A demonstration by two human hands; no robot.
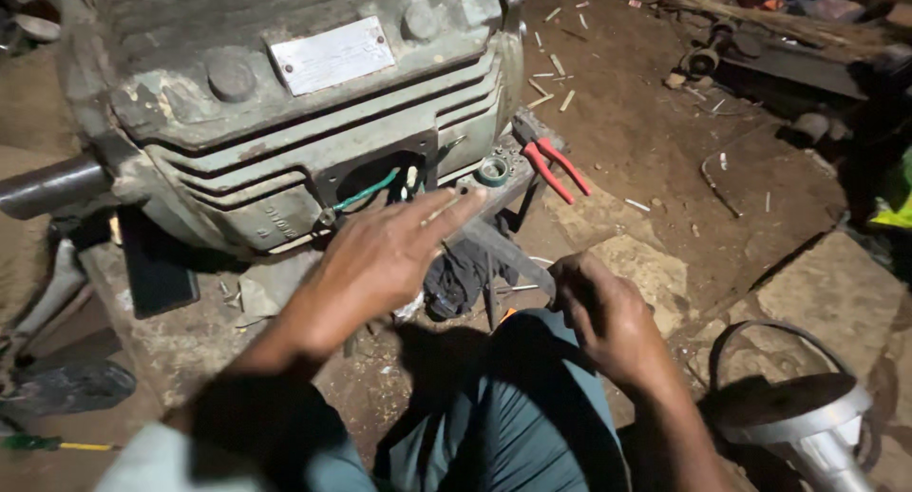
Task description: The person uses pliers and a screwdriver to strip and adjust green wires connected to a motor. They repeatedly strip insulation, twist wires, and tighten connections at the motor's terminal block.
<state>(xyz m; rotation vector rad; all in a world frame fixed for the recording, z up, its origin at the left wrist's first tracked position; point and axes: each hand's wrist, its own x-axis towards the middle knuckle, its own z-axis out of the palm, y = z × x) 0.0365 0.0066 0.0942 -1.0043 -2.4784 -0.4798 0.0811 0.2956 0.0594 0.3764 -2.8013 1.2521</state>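
Your left hand [380, 255] reached toward the opening in the side of the big green motor [285, 103], fingers stretched out and slightly apart, a thin sliver between the fingertips, just beside the green wire [366, 193] that poked out of the opening. Your right hand [608, 316] was curled shut near your knee; I could not tell around what. The wire looked light and springy, best pinched near its end. The motor looked far too heavy to shift. Red-handled pliers [556, 169] lay nearby.
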